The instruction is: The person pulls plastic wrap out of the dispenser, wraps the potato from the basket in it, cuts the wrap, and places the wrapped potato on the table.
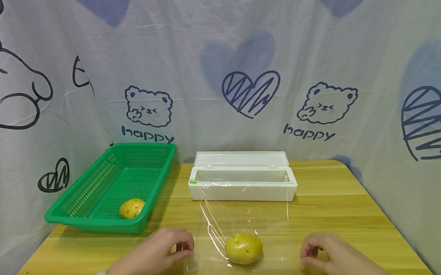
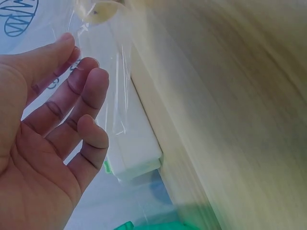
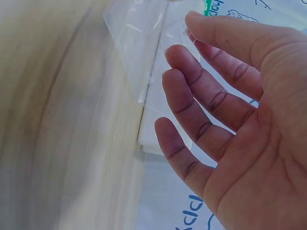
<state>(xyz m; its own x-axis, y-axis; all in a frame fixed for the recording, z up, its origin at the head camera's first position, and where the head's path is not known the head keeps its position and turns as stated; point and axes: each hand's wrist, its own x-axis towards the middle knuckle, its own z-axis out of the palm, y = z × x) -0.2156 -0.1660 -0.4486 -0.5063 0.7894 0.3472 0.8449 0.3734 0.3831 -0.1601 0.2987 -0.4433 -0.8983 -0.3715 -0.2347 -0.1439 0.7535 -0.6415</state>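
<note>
A clear sheet of cling film (image 1: 272,229) stretches from a white cling film box (image 1: 241,192) toward the front of the table. My left hand (image 1: 162,248) pinches the film's near left corner between thumb and index finger. At the near right corner, my right hand (image 1: 330,253) pinches the film the same way. The other fingers of the left hand (image 2: 57,110) and the right hand (image 3: 220,110) are loosely bent. Between the hands lies a yellow potato (image 1: 244,249), within the film's area; whether film passes over or under it I cannot tell.
A green plastic basket (image 1: 95,223) stands at the left with another potato (image 1: 132,208) inside. The box's lid (image 1: 241,158) is raised at the back. A printed white curtain (image 1: 201,126) hangs behind the wooden table (image 1: 330,198) and along its sides.
</note>
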